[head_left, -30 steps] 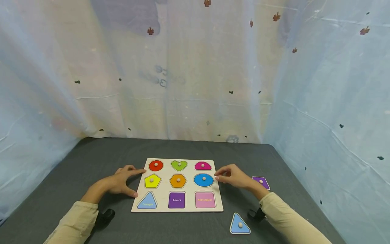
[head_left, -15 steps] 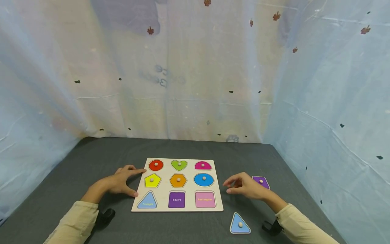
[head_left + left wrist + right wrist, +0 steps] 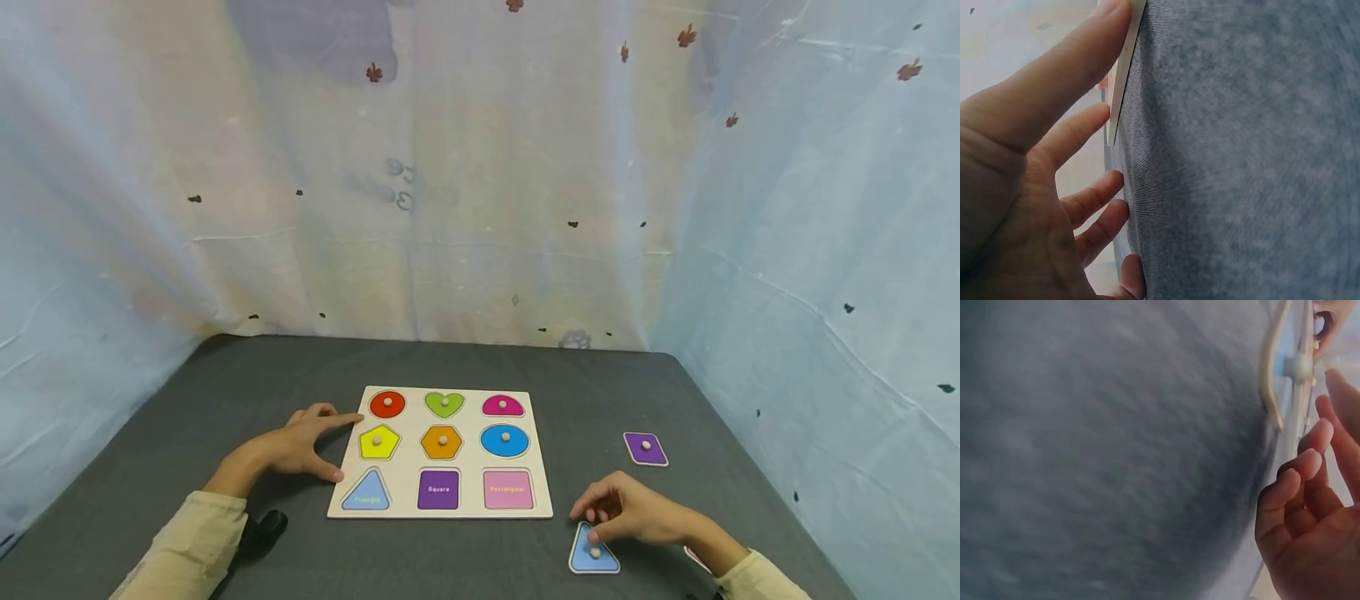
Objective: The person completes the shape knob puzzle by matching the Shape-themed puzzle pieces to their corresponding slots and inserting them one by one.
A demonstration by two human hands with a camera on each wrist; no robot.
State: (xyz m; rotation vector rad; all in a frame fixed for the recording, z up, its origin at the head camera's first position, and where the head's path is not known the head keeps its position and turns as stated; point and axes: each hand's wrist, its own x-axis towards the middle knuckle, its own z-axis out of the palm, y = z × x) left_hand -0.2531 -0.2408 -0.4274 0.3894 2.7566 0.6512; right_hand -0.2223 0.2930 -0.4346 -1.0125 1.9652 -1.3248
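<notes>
A pale wooden shape puzzle board (image 3: pixel 405 497) lies on the table, with knobbed pieces in its two far rows. Its near row shows bare recesses printed in blue, purple and pink. My left hand (image 3: pixel 300 446) touches the board's left edge with thumb and index finger spread; the left wrist view shows the thumb (image 3: pixel 1066 69) at that edge. Over the far tip of a loose blue triangle piece (image 3: pixel 583 563) hovers my right hand (image 3: pixel 637 510), fingers loosely bent. In the right wrist view, the triangle's knob (image 3: pixel 1299 369) stands apart from the fingertips.
A purple square piece (image 3: pixel 652 454) lies on the grey cloth (image 3: pixel 480 562) beyond my right hand. Part of a pink piece (image 3: pixel 695 559) peeks out beneath my right forearm. Pale curtains (image 3: pixel 480 275) hang behind the table and along both sides.
My right hand has left the board's right edge and come right and nearer, down to the blue triangle piece. The pink piece now shows beneath the forearm. My left hand stays at the board.
</notes>
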